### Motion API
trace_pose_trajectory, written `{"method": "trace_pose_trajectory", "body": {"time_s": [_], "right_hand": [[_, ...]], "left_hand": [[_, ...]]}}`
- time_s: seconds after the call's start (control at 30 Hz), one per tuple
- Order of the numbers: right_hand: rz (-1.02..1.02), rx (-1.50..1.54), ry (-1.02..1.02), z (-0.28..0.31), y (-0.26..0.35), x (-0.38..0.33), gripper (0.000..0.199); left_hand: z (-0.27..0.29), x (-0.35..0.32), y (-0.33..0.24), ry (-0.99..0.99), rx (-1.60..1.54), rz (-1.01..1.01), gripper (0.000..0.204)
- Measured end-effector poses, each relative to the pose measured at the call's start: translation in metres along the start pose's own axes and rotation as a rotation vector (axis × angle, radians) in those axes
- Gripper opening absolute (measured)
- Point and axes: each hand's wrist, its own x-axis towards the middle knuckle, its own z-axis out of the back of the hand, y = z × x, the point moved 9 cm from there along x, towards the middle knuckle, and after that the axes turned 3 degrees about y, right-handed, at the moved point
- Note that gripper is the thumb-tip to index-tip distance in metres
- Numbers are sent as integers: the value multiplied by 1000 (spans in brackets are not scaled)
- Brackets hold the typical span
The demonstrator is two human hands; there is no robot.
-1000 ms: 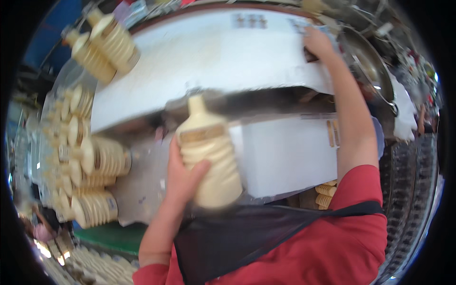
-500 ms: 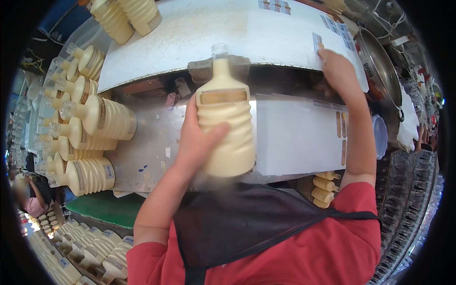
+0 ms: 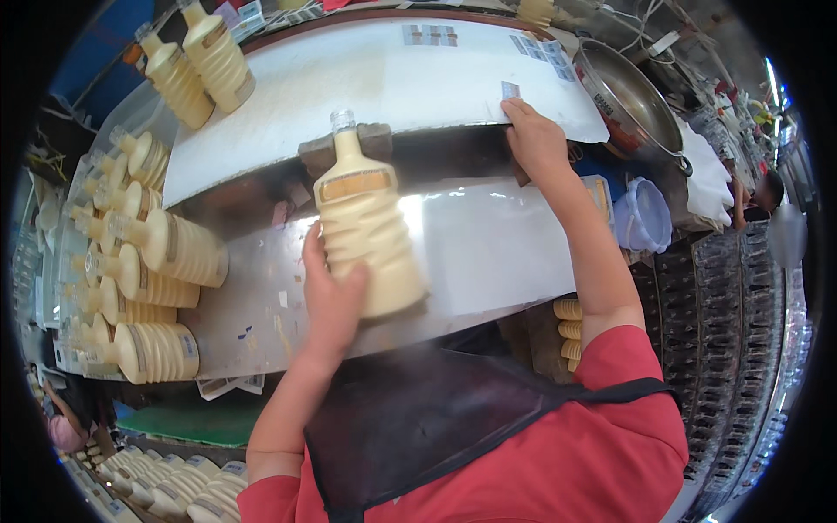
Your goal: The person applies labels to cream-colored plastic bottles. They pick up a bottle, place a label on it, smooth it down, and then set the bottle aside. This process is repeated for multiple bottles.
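Observation:
A cream-coloured ribbed bottle (image 3: 366, 240) with a clear glass neck and a gold label lies tilted in front of me. Its neck rests on a notched grey block (image 3: 375, 139) at the edge of the white board. My left hand (image 3: 336, 292) wraps round the bottle's lower left side, thumb across the front. Over on the right, my right hand (image 3: 539, 144) is at the board's front edge, its fingers bent together. The fingertips meet the lower end of a small blue-grey label (image 3: 510, 90) and cover part of it.
More labels lie on the white board (image 3: 305, 87), where two cream bottles (image 3: 216, 57) stand at the left. Several bottles (image 3: 179, 248) are stacked on their sides at left. A metal pan (image 3: 628, 91) and a pale blue bucket (image 3: 643, 216) are at right. Another person shows far right.
The view has turned, so the scene sits further left and tilted. My left hand still holds the bottle; my right fingers stay at the label. Gold labels at right are now hidden by my arm.

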Motion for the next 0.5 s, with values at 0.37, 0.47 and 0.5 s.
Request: {"method": "trace_pose_trajectory", "body": {"time_s": [0.37, 0.47, 0.5], "right_hand": [[-289, 843, 169, 53, 73, -32, 18], [431, 753, 46, 104, 181, -62, 27], [598, 635, 98, 111, 210, -82, 32]], "left_hand": [[4, -39, 13, 90, 183, -154, 100], [1, -36, 7, 189, 170, -124, 121], [2, -35, 4, 186, 128, -105, 119]]}}
